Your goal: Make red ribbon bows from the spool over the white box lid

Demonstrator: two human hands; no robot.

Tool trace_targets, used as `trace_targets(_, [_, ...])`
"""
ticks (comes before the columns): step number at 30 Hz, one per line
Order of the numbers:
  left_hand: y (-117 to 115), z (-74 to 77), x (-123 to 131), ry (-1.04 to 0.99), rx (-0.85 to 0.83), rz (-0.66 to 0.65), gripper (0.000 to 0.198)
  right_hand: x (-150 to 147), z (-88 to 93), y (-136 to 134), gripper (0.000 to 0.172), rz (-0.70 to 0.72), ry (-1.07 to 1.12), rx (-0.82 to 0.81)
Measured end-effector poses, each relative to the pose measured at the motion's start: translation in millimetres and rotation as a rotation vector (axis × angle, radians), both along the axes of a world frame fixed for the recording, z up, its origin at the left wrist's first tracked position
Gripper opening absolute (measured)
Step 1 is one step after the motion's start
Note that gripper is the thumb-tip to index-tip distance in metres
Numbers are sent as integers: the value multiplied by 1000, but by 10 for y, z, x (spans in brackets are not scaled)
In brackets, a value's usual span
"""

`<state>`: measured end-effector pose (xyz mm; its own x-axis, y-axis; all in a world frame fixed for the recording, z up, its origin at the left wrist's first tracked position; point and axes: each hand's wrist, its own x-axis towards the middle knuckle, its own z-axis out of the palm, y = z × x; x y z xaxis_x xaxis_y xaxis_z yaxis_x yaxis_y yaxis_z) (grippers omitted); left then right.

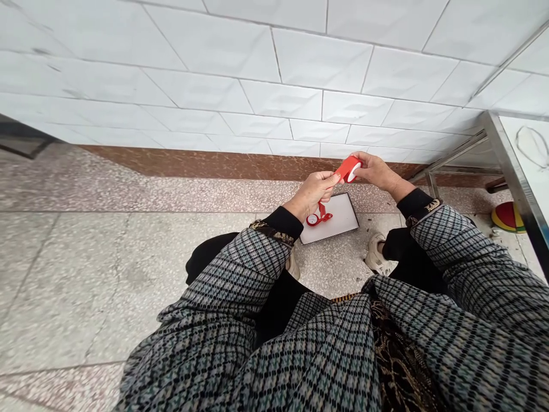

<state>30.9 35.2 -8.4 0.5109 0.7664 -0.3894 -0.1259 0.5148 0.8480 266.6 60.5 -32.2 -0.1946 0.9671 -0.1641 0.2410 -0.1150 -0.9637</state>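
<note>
Between my hands is a roll of red tape point(349, 168) with a white core, held above the floor. My right hand point(374, 171) grips the roll from the right, its fingers closed around the edge. With thumb and fingers pinched, my left hand point(316, 191) holds the red strip that runs off the roll. Below them lies a shallow white tray point(343, 214) with a dark rim. A small red ring with a white middle point(313, 220) rests in it, beside a red looped piece point(327, 217) whose kind I cannot make out. My left hand partly covers the tray.
A white tiled wall point(278, 97) with a brown base strip point(193, 169) rises in front. On the right stands a metal-framed table point(504, 149), with a red, yellow and green ball point(508, 217) beneath. My shoes, one at right point(378, 254), flank the tray on the speckled floor point(107, 274).
</note>
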Motion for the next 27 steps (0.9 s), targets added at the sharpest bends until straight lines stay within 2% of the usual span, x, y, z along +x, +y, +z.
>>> trace_targets(3, [-12,13,20,-10,-7,-4,33,-15,-9,12,40,-8,-5,25])
trace_targets(9, [-12,-1,4,-16,0,-24,33,61,-43,60,45,-2,-147,126])
trace_targets(14, [-8,-27,-5,-1,-8,5,32,31,21,-3,42,38,16,12])
trace_targets(19, [-42,-15,53,-17,-43,-12,33,-67,85,-89,47,16,186,-102])
trace_targets(27, [-55,-7,86,-31,-38,-2,34,-107,115,-91,43,-51,229,-129])
